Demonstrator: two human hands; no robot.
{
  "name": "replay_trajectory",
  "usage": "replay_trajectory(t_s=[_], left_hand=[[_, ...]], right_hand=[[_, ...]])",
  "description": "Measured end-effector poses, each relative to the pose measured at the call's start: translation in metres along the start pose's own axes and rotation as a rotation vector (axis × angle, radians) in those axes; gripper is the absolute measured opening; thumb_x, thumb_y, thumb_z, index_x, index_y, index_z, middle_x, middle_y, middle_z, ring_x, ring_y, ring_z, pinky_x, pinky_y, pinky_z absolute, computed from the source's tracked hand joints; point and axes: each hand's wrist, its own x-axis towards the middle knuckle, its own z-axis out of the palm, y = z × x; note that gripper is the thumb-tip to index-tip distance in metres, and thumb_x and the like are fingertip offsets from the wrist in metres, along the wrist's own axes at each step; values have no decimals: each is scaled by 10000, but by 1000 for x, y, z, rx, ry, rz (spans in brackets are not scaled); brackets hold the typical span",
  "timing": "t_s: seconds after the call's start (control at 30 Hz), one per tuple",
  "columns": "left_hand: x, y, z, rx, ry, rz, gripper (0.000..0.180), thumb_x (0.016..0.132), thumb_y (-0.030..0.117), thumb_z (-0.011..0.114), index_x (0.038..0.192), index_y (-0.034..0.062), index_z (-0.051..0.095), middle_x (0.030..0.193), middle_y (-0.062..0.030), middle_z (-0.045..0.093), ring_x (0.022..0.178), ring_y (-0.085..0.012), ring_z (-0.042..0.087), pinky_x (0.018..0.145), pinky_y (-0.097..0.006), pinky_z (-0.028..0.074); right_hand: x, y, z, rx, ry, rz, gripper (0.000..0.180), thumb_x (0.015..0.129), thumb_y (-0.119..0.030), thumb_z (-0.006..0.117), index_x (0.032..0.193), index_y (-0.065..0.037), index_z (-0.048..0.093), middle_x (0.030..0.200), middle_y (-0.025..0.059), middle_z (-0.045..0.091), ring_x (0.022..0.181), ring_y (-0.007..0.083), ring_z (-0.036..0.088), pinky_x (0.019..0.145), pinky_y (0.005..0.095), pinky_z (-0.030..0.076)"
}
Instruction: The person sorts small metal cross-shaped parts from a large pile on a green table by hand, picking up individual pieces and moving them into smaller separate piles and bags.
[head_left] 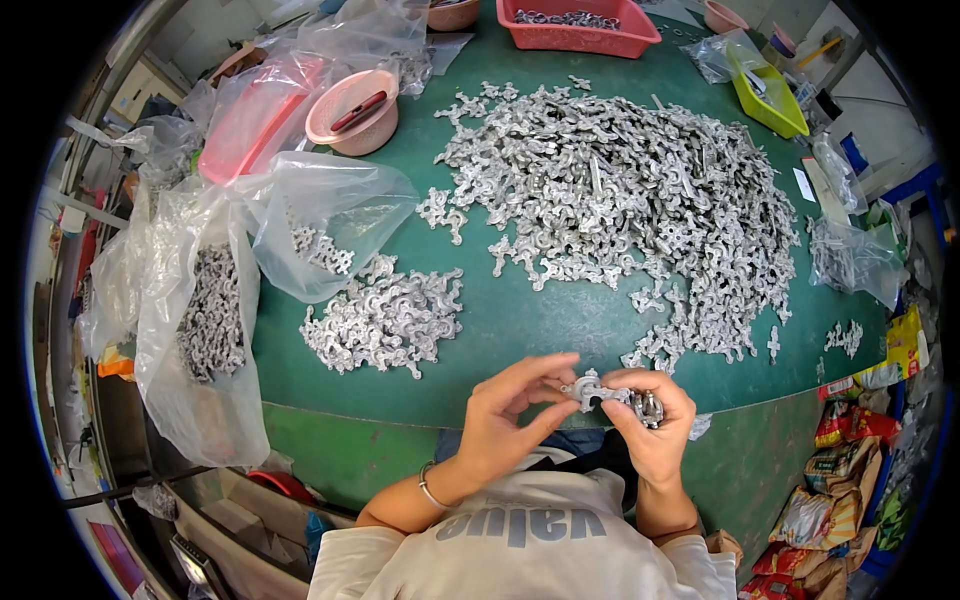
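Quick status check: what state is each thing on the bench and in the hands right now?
Left hand: fingers pinching the metal part.
Right hand: fingers closed on the same part, more pieces in the palm.
Large pile of metal parts: loose, spread over the green table.
Small pile: loose, separate, on the left.
Clear bag: open, few parts inside.
Red basket: holding parts.
Pink bowl: upright, a dark red tool inside.

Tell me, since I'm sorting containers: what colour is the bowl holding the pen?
Pink; the bowl shows best in the head view, upper left of the green table.
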Motion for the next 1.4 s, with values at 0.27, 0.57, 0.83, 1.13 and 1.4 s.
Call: replay_trajectory(t_s=[0.27,0.57,0.83,1.13,1.4], left_hand=[[8,4,-30,533,-39,-13,170,780,-43,548,934,-21,616,789,-78,571,683,-120,549,592,-198,431],[23,10,-117,1376,618,397,147,765,-23,550,901,9,596,922,-140,542,834,-266,512,729,-339,401],[22,7,-98,1410,686,536,219,756,-27,547,962,33,591,1062,-152,488,982,-275,464,842,-343,367],[8,-5,-18,31,5,-123,228,807,-22,562,1034,-39,554,910,-77,575,787,-113,548,686,-216,453],[7,-8,-21,-124,-61,-127,212,821,-37,545,1028,-80,545,921,-99,569,806,-130,566,724,-238,480]], right_hand=[[3,18,1,-80,-84,112,162,721,-2,658,879,3,621,738,48,618,661,81,544,603,224,432],[56,39,-37,-1130,190,-47,178,716,-86,647,876,-17,611,962,116,539,624,303,583,562,401,447],[69,46,-37,-1155,118,-100,143,692,-85,664,782,-9,582,823,101,554,623,304,580,530,384,441],[31,18,-2,-722,-37,-709,144,592,0,653,728,-28,616,747,79,589,561,206,538,449,285,412],[21,15,0,-567,-97,-608,235,580,-10,693,810,-16,642,821,94,603,641,203,580,512,271,452]])
